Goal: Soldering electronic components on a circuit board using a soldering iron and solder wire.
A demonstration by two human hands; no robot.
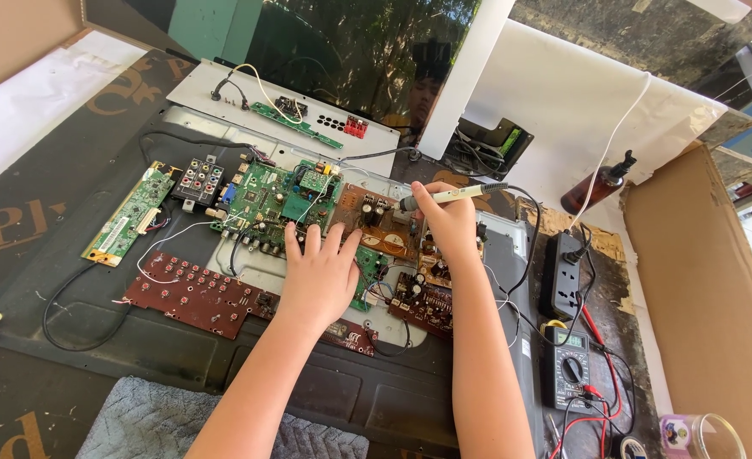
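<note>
While left hand flattens, right hand pinches soldering iron.

A black multimeter with red and black leads lies at the right, just below a black power strip. A brown pump bottle stands against white paper. A grey towel lies at the near edge, cardboard walls the right, and a long red button board lies left.

Glass jar cut off below, soldering tip possibly hidden behind components
</note>
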